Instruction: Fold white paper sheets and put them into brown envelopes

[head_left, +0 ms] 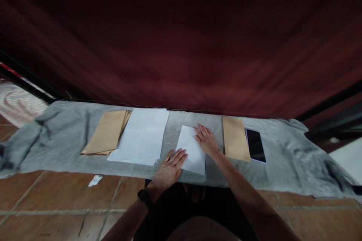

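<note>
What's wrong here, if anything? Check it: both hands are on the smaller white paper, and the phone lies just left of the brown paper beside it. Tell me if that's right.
Not quite: the phone lies just right of that brown paper, as the head view shows. The left hand and right hand are on the smaller white paper, as you said.

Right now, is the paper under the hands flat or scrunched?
Flat: the paper lies smooth on the cloth, left hand and right hand resting on it.

White paper (194,158) and tan envelopes (104,131) contrasted with grey cloth (70,128), a lilac-edged black phone (256,146) and maroon fabric (181,60).
</note>
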Available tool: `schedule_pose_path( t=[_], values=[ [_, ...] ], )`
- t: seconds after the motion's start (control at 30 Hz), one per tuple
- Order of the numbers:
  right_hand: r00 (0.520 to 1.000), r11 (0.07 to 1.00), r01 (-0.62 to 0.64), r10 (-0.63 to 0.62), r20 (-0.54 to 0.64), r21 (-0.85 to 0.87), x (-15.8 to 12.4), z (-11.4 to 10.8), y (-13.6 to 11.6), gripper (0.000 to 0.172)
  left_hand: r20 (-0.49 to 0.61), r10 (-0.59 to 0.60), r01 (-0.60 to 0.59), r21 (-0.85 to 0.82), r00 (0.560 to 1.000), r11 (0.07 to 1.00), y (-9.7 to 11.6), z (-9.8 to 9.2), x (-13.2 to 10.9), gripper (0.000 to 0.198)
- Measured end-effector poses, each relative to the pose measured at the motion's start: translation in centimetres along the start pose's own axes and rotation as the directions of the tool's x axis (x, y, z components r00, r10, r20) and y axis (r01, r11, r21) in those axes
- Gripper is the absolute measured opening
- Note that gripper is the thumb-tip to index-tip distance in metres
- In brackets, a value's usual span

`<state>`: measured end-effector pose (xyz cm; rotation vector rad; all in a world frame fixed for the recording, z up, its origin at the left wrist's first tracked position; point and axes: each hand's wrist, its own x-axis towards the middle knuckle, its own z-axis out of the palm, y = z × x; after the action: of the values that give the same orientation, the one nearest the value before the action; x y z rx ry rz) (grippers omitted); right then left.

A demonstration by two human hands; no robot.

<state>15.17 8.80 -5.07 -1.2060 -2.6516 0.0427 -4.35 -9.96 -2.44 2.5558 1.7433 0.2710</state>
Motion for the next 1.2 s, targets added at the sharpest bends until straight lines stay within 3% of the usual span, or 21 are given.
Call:
schedule_pose_path(
  t=[0.17, 0.27, 0.43, 0.6, 0.73, 0.87, 0.93, 1.0, 1.07, 1.13, 1.2],
  values=[
    [0.998, 0.998, -0.062, 0.062, -0.032, 0.023, 1.0, 0.2, 0.7, 0.052, 0.018, -0.004, 0.004, 0.010, 1.000, 1.000, 0.0, 0.0, 0.0, 0.069],
    [0.996, 0.988, -0.057, 0.066, -0.058, 0.144, -0.2, 0.4, 0.7, 0.051, 0.022, -0.002, 0.002, 0.003, 1.000, 1.000, 0.0, 0.0, 0.0, 0.069],
    [0.993, 0.907, 0.111, -0.085, -0.081, 0.405, -6.9, -0.6, 1.1, 0.059, 0.008, -0.020, 0.020, -0.041, 1.000, 0.999, -0.1, 0.1, -0.1, 0.066],
    [0.982, 0.882, 0.182, -0.185, -0.034, 0.434, -12.7, -2.7, 0.4, 0.070, -0.038, -0.026, 0.022, -0.109, 0.999, 0.994, -0.2, 0.5, -0.1, 0.057],
    [0.988, 0.877, 0.152, -0.123, -0.092, 0.456, -12.4, -3.5, -0.1, 0.059, -0.084, -0.043, 0.031, -0.144, 0.995, 0.989, 0.2, 0.0, 0.0, 0.049],
    [0.990, 0.798, 0.096, -0.013, -0.143, 0.595, -10.5, -5.5, -0.5, 0.043, -0.188, -0.065, 0.012, -0.270, 0.980, 0.963, 0.5, -2.3, 0.4, 0.038],
    [0.984, 0.710, 0.035, 0.097, -0.146, 0.704, -9.4, -7.4, -0.9, 0.036, -0.259, -0.203, 0.077, -0.426, 0.944, 0.901, 0.6, -4.1, 0.9, 0.033],
    [0.960, 0.604, 0.005, 0.221, -0.173, 0.797, -8.2, -9.5, -1.3, 0.029, -0.290, -0.430, 0.172, -0.624, 0.855, 0.763, 0.4, -5.9, 1.6, 0.029],
    [0.922, 0.522, -0.024, 0.341, -0.184, 0.852, -6.8, -11.1, -1.6, 0.028, -0.233, -0.607, 0.209, -0.797, 0.760, 0.567, 0.2, -7.4, 2.6, 0.031],
    [0.894, 0.453, -0.051, 0.418, -0.162, 0.890, -5.3, -11.8, -1.8, 0.034, -0.125, -0.683, 0.202, -0.903, 0.720, 0.379, 0.0, -8.0, 3.7, 0.033],
    [0.883, 0.399, -0.063, 0.450, -0.136, 0.915, -4.0, -11.3, -1.7, 0.036, -0.032, -0.716, 0.214, -0.944, 0.697, 0.250, -0.1, -7.5, 4.7, 0.035]
  ],
)
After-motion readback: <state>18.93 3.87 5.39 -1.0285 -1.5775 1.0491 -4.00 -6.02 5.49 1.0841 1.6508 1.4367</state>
